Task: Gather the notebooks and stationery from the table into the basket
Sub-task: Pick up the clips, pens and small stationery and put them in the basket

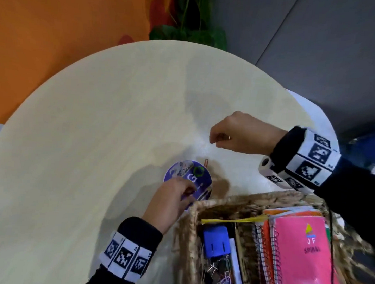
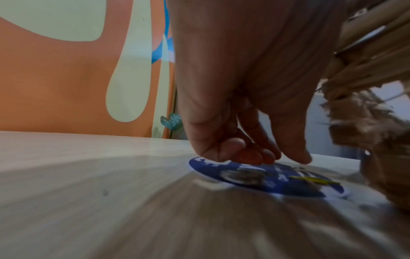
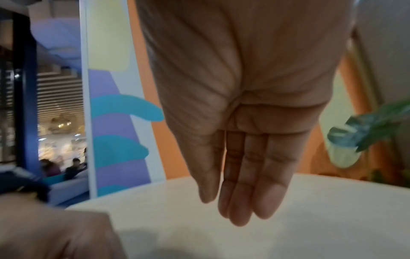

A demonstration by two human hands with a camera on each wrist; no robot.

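Note:
A round purple printed card (image 1: pixel 189 174) lies flat on the pale table (image 1: pixel 85 137), just beyond the wicker basket (image 1: pixel 192 210). My left hand (image 1: pixel 191 191) bends over the card (image 2: pixel 266 178). Its curled fingertips (image 2: pixel 248 157) and thumb nip the card's far edge, and the card is still down on the table. A small copper paper clip (image 1: pixel 206 162) lies beside the card's far rim. My right hand (image 1: pixel 214 141) hovers above the table past the clip. In the right wrist view its fingers (image 3: pixel 239 201) hang straight and together with nothing visible in them.
The basket holds a pink spiral notebook (image 1: pixel 302 254), orange notebooks (image 1: pixel 266 242), a blue block-shaped item (image 1: pixel 216 242), a yellow pencil (image 1: pixel 232 220) and loose clips (image 1: pixel 223 280). A leafy plant (image 1: pixel 187 30) stands behind the table's far edge. An orange wall (image 1: pixel 58 39) lies to the left.

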